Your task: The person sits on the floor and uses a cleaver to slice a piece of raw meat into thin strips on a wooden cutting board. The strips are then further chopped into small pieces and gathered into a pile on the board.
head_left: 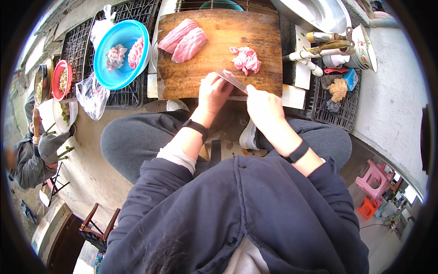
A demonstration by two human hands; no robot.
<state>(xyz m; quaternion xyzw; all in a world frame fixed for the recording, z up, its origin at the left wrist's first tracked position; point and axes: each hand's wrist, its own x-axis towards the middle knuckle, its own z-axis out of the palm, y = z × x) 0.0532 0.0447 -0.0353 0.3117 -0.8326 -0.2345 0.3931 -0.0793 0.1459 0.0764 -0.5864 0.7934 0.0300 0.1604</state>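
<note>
My right hand [265, 104] grips a knife [233, 81], its blade slanting up and left toward my left hand [215, 89]. The curled fingers of my left hand press a small piece of raw meat [228, 73] on the wooden cutting board [219, 34], mostly hidden by fingers and blade. Beyond the knife lies a loose pile of cut pink meat pieces [247, 60]. Two larger slabs of raw meat, one nearer [190, 44] and one behind it [178, 35], rest side by side at the board's far left.
Left of the board, a blue plastic basket [118, 36] holds two heaps of raw meat. Plastic bags [94, 96] and a red bowl [69, 77] stand by it. At right are a faucet [308, 54], an enamel basin [363, 51] and a black crate [337, 114]. Another person [34, 157] sits far left.
</note>
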